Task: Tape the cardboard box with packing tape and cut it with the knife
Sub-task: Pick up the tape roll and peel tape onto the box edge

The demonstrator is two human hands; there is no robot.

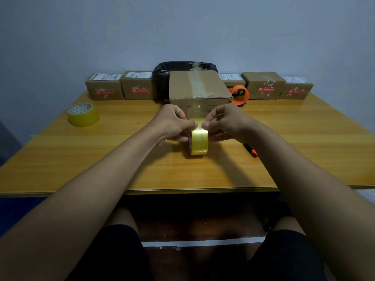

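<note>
Head view: left hand (172, 123) and right hand (227, 123) both pinch the upright yellow packing-tape roll (199, 141); brown taped cardboard box (199, 88) at 12 o'clock; apparently an orange-tipped knife (251, 150) at 3 o'clock.

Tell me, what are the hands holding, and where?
Both hands, left hand and right hand, hold the roll of tape by its top, fingers pinching there.

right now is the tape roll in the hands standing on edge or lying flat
On edge: the tape roll stands upright on the table, its yellow band facing the camera.
</note>
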